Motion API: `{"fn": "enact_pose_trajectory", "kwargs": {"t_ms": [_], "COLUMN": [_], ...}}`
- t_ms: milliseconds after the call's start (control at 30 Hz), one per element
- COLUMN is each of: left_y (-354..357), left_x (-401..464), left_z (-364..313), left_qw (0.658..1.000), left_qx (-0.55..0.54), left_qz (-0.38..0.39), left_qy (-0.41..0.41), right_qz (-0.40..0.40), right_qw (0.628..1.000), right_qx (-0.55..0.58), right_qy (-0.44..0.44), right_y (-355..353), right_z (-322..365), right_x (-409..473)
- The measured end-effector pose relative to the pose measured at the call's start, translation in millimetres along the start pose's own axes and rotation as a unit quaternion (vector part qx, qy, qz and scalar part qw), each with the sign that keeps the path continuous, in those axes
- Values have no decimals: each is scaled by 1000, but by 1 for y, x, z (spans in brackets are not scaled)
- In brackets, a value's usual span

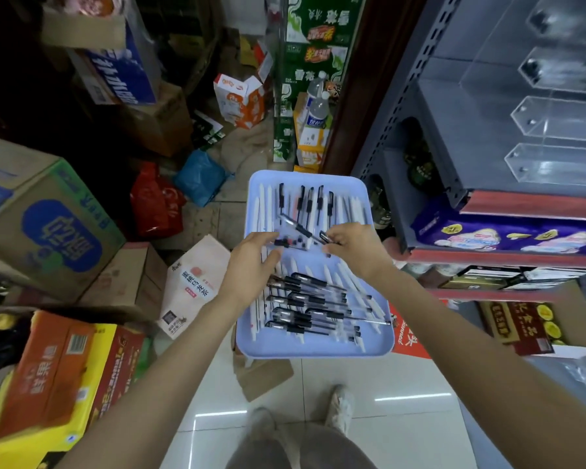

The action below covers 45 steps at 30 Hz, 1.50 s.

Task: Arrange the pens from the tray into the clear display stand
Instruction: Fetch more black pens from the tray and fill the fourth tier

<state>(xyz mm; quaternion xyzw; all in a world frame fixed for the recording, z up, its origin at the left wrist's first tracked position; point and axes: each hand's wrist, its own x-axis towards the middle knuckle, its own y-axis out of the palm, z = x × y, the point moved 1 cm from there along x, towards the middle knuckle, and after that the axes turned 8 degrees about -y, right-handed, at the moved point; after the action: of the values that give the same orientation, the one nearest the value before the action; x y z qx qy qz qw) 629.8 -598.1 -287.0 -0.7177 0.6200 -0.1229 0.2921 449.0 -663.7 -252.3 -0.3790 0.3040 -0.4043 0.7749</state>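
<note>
A light blue tray [318, 350] sits in front of me, full of pens. White pens and black-capped clear pens [305, 299] lie in loose rows across it. My left hand [251, 262] reaches over the tray's middle, and its fingers pinch a clear pen with a black grip [286, 243]. My right hand [351, 247] hovers opposite and holds a black-capped pen [305, 228] that sticks out to the upper left. The clear display stand [555, 123], with several hexagonal tubes, stands on the grey shelf at the upper right.
A grey shelf unit [437, 137] with red-edged boards rises on the right, with purple packs [508, 235] below. Cardboard boxes [48, 225] crowd the left. Green cartons [315, 45] and bottles stand behind the tray. My feet [340, 404] stand on white floor tiles.
</note>
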Motion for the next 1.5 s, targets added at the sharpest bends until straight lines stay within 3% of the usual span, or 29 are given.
{"fn": "enact_pose_trajectory", "kwargs": {"t_ms": [133,267,400,467,533,667,800,933,1067,1233,1333,1500], "left_y": [2,8,18,25,40,79,123,169,208,249,268,288], "left_x": [14,25,35,38,42,55,66,81,96,115,130,147], "left_z": [-62,-119,-166,-194,-223,-287,-345,-404,-456,-500,-513,-525], "left_qw": [986,969,950,966,984,965,959,959,961,951,943,927], "left_qx": [-163,-241,-312,-249,-108,49,96,68,80,134,190,258], "left_qz": [28,33,30,18,6,-29,-64,-86,-120,-161,-166,-177], "left_qy": [-25,-32,-10,62,140,255,258,260,237,227,215,206], "right_qz": [-64,-108,-222,-273,-315,-372,-382,-376,-425,-442,-380,-307], "right_qw": [996,990,970,954,926,822,770,792,854,881,903,922], "right_qx": [52,68,71,107,203,428,506,476,299,169,183,231], "right_qy": [-40,-63,-72,-60,-43,-54,-71,-68,-22,30,75,37], "right_y": [-34,-70,-122,-152,-183,-242,-295,-342,-391,-434,-444,-449], "right_z": [13,11,-11,-30,-51,-106,-169,-230,-300,-370,-392,-399], "right_x": [-10,-19,-34,-41,-50,-67,-79,-86,-90,-91,-82,-71]}}
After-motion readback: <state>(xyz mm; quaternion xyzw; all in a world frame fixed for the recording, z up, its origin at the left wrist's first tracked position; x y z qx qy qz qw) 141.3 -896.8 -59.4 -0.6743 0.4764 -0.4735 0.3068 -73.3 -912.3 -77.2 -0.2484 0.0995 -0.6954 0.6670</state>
